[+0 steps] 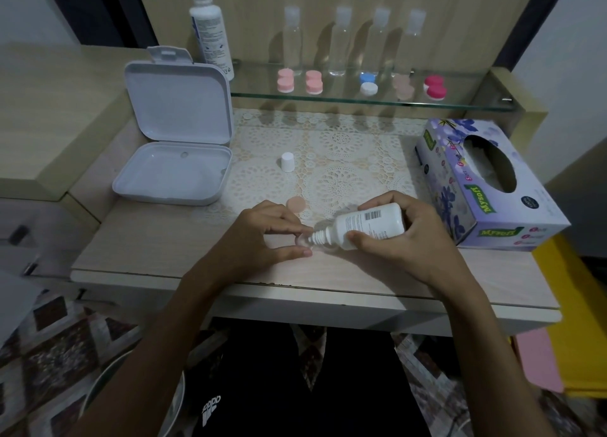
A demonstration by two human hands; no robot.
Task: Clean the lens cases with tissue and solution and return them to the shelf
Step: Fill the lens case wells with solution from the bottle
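Worktop (131, 239): left hand (262, 236) pinches open case (303, 242), right hand (410, 239) grips tilted bottle (371, 224) over it. Wiping, shelving pending; five cases on shelf (361, 103).

left hand (262, 236): pinching | right hand (404, 236): curled, gripping

Obscured, cropped and unreadable items

Small clear lens case (303, 241) mostly hidden between left hand (262, 236) fingertips and the solution bottle (368, 226) nozzle; shape unclear. Bottle label print too small to read. Tall bottle (210, 26) at far left cut off by the top edge. Four clear bottles (338, 42) on the glass shelf (361, 103) blurred. Round object (131, 394) at near left partly cropped, unidentifiable.
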